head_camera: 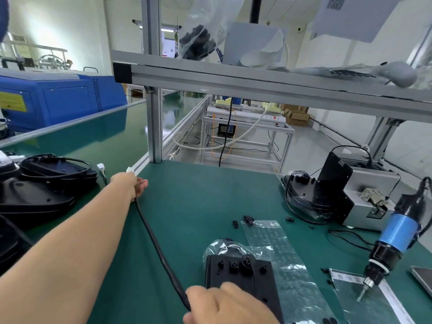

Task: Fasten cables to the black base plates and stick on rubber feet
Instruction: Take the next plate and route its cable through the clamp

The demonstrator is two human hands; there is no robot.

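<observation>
Diagonally, the cable [159, 249] runs from left hand [133, 185] to right hand [224, 305].

Two hands: left [136, 186], right [224, 305]. One cable [154, 239] between them. One plate [240, 274] on the bench [198, 195]; a stack [35, 195] at left, count unclear. One screwdriver [395, 239]. Three loose clips [247, 219].

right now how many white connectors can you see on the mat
2: one white connector beside the stacked plates, one white connector at the left hand. Others may be hidden.
</observation>
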